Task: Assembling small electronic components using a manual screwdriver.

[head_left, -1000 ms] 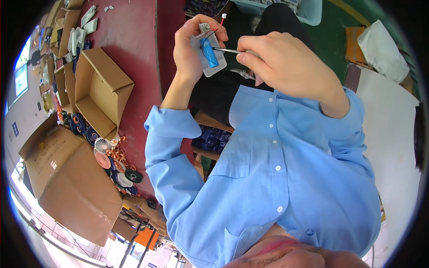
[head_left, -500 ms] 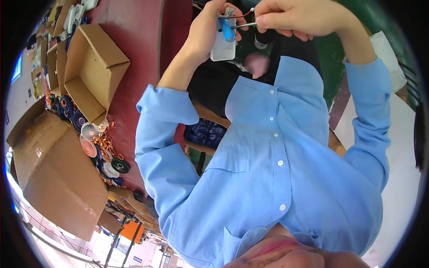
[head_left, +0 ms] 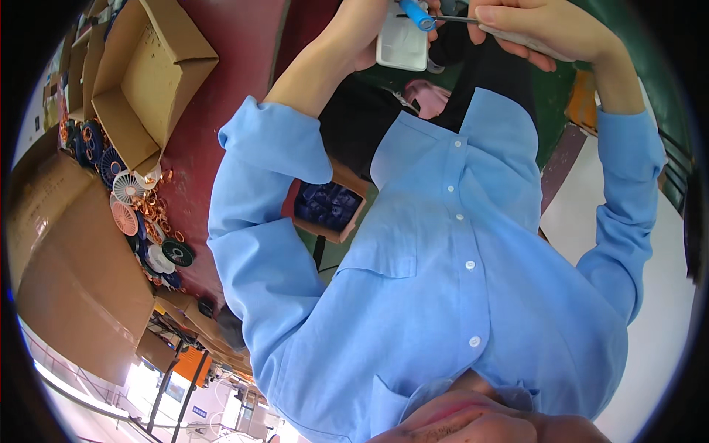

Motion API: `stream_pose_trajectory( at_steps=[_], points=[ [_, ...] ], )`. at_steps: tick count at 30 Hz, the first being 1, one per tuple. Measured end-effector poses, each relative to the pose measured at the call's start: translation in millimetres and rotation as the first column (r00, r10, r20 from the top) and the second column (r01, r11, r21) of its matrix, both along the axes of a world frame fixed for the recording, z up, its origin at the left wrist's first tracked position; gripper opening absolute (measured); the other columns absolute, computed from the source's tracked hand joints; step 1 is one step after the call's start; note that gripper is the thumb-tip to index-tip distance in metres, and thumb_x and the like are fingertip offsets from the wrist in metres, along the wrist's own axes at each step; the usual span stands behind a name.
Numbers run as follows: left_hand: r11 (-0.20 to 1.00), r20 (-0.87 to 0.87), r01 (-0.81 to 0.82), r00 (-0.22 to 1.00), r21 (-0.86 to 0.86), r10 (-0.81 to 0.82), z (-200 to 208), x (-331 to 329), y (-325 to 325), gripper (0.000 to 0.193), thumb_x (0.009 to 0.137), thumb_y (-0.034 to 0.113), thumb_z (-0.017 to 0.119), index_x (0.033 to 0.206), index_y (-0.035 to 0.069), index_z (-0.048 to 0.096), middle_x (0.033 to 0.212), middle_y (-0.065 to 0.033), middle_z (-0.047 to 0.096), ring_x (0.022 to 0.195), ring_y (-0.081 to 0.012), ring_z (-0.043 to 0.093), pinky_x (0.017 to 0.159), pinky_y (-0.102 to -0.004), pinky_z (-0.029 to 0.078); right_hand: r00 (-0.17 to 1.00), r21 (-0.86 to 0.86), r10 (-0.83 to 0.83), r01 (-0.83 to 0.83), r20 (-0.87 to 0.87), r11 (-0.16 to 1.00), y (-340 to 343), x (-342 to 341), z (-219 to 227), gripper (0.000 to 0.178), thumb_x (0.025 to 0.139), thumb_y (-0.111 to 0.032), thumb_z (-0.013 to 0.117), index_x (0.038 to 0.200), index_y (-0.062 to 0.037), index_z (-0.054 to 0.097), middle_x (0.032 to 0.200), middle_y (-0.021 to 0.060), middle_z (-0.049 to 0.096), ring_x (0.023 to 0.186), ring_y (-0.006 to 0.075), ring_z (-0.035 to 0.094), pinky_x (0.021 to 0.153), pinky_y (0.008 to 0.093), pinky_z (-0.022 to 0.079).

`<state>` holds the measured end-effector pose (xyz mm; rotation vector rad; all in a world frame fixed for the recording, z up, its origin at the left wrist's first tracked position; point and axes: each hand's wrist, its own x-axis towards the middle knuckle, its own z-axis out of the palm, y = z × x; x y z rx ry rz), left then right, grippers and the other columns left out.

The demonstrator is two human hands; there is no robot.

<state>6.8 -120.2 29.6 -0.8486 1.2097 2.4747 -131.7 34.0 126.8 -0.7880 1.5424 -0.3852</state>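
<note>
At the top of the head view, my left hand (head_left: 360, 33) is closed around a white plastic casing (head_left: 402, 48), partly cut off by the upper edge. A blue cylindrical battery (head_left: 418, 13) lies at the casing, tilted across it. My right hand (head_left: 543, 28) is closed on a thin metal tool (head_left: 459, 19). The tool's shaft points left and reaches the battery's end. Its exact kind does not show, and where its tip rests is hard to make out.
On the red table (head_left: 221, 88) to the left stands an open cardboard box (head_left: 151, 92). Beside it lie several round fan parts (head_left: 127, 188) and copper-coloured rings (head_left: 155, 210). A larger carton (head_left: 81, 273) is at far left. Below my left arm sits a box of dark blue parts (head_left: 327, 204).
Both hands have shifted up and right in the picture, with the casing, battery and tool. The red wire with its white plug no longer shows. An orange object now appears by my right wrist.
</note>
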Motion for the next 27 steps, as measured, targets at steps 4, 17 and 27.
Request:
stream_pose_trajectory(
  at_steps=[4,17,27],
  points=[
    [0.995,-0.071,-0.097,0.993,0.01,0.098,-9.6,-5.0,6.5,0.042,0.095,0.045,0.049,0.081,0.007,0.06,0.076,-0.0055,0.06,0.07,-0.0174,0.059,0.066,-0.0306,0.049,0.986,0.036,-0.131,0.128,0.099,0.991,5.7,0.3,-13.0,0.033,0.1,-0.027,0.046,0.097,0.0016,0.062,0.066,0.002,0.054,0.05,0.0099,0.05,0.047,0.023,0.04],
    [0.993,0.007,-0.086,0.996,0.084,0.086,-15.7,-4.4,6.3,0.041,0.095,0.041,0.045,0.076,0.007,0.055,0.071,-0.0042,0.056,0.066,-0.0165,0.055,0.065,-0.0293,0.045,0.976,-0.165,-0.039,0.003,-0.216,0.986,19.0,14.5,-24.4,0.033,0.099,-0.035,0.046,0.094,-0.0055,0.061,0.058,-0.0043,0.042,0.042,0.002,0.039,0.039,0.018,0.03],
    [0.972,-0.192,-0.117,0.978,-0.205,0.077,-9.1,0.5,1.9,0.048,0.097,0.048,0.041,0.077,0.007,0.056,0.071,-0.0056,0.058,0.066,-0.0167,0.057,0.065,-0.0307,0.047,0.957,-0.261,-0.238,0.19,-0.168,0.947,32.5,37.2,-39.7,0.027,0.097,-0.029,0.049,0.097,-0.0055,0.062,0.061,-0.0046,0.041,0.05,0.0031,0.036,0.044,0.0204,0.03]
  ],
)
